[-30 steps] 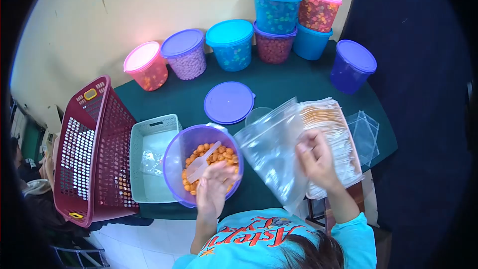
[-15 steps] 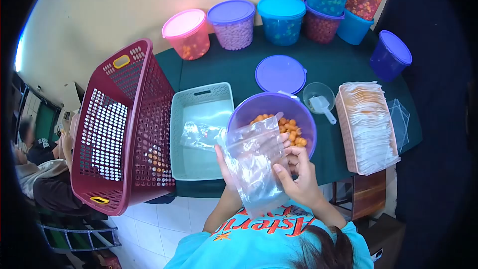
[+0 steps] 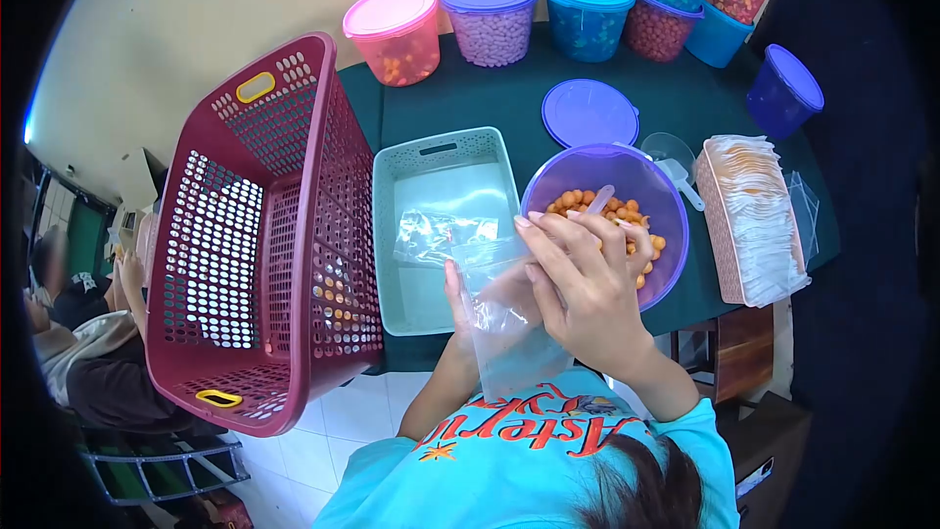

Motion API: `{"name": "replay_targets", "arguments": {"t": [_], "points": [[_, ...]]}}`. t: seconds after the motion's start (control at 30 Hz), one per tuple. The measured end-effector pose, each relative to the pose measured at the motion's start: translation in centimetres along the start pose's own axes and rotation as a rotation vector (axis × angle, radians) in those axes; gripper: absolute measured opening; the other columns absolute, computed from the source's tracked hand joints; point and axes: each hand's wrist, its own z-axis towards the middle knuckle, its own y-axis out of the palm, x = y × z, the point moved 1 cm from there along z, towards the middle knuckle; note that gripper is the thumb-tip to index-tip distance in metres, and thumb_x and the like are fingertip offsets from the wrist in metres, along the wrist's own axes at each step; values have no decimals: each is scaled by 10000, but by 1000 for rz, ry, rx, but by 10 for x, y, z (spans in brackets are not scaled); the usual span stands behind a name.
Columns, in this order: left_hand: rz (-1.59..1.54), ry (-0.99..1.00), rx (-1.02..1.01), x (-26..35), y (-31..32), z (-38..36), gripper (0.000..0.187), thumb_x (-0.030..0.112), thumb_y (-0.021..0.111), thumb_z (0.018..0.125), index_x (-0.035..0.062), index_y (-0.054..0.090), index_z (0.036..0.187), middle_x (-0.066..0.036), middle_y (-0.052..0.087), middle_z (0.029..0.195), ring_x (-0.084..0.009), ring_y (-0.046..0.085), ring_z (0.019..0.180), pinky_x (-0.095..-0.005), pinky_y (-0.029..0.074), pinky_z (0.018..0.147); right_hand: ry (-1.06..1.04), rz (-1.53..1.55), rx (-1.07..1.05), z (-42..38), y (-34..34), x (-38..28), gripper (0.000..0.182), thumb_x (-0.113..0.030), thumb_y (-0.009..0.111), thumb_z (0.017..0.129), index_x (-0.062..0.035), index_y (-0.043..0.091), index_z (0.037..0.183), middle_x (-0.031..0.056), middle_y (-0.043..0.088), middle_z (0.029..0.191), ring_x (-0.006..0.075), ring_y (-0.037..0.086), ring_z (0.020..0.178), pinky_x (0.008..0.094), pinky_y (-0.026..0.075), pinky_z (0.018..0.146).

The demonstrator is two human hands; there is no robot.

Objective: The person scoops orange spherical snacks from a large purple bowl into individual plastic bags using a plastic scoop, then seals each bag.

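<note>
The left hand (image 3: 454,304) grasps a clear plastic bag (image 3: 504,318) from its left edge and behind. The right hand (image 3: 592,279) spreads over the bag's upper right part; whether those fingers pinch it, I cannot tell. The bag slants in front of the shirt (image 3: 529,431), its upper end between the purple tub (image 3: 612,165) and the pale green tray (image 3: 441,309).

The tub's rim passes just beyond the right fingertips; inside are orange balls (image 3: 650,260) and a scoop handle (image 3: 599,200). Left of the grip, the tray's right wall stands close, a clear packet (image 3: 431,233) lying within; the maroon basket (image 3: 284,264) limits the far left.

Ahead, past the tub, lies a purple lid (image 3: 589,114), and between it and the lidded tubs (image 3: 589,34) runs a band of dark green cloth (image 3: 470,93). To the right, a narrower strip holds a white scoop (image 3: 685,184) before the pink basket (image 3: 723,245) of white packets (image 3: 754,216). The near table edge passes under the forearms, leaving room on the wearer's side.

Red lettering on the shirt starts "Aster"; its remainder and the second line are too bent to read
</note>
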Motion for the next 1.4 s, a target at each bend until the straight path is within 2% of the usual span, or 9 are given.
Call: {"name": "replay_targets", "arguments": {"t": [0.4,0.47,0.57,0.7,0.77,0.9,1.07,1.27,1.4], "points": [[-54,-95,43,4,-1,-1,1025,769,125,691,-65,225,1280,-149,279,1319,-251,275,1214,-386,174,1012,-216,-27,318,-6,10,18,262,-131,608,650,-149,608,912,-49,580,919,126,481,893,363,226,809],[723,-187,385,7,-2,-4,1006,760,154,700,-60,233,1278,-146,291,1313,-251,288,1205,-389,185,1004,-260,63,262,-6,6,22,187,-119,621,630,-147,601,814,-61,572,839,114,482,820,352,238,781],[1007,-281,304,12,3,1,979,748,179,702,-42,230,1278,-135,287,1308,-256,281,1204,-419,201,994,-281,197,-9,14,-11,31,151,-95,612,654,-116,552,791,-43,549,797,128,486,784,360,243,774],[962,-272,428,5,1,-3,1024,746,354,652,-17,156,1306,-156,277,1305,-276,310,1187,-449,230,976,-311,319,-308,26,-29,44,120,-80,568,718,-79,511,824,25,562,808,193,486,795,375,252,766],[841,-344,-17,2,-15,-12,964,565,562,662,11,131,1323,-150,314,1256,-256,349,1150,-384,286,938,-315,316,-369,34,-42,49,92,-83,548,737,-67,503,814,48,549,807,203,484,801,369,259,764],[666,-444,226,-14,-16,-31,1046,261,622,480,14,59,1325,-239,362,1164,-279,484,930,-372,397,811,-214,429,-585,42,-54,65,72,-91,499,766,-37,482,810,87,515,773,230,476,782,347,290,734],[491,-355,419,-23,-28,-36,1029,279,633,487,6,88,1316,-203,442,1022,-210,487,740,-279,417,654,-182,581,-634,43,-51,86,74,-98,464,785,-29,456,812,94,514,714,247,495,725,358,310,703],[371,-279,310,-52,-31,-34,1209,589,702,505,5,15,1312,-316,304,1188,-360,485,962,-463,446,767,-263,674,-691,46,-43,104,98,-87,465,783,4,450,815,130,505,618,264,519,595,367,358,612],[191,-238,-226,-63,-74,-44,1273,584,719,502,33,-106,1301,-369,86,1268,-436,375,1100,-565,377,831,-151,822,-753,53,-43,113,111,-83,474,786,22,440,797,145,512,632,268,536,600,364,394,554]]}}
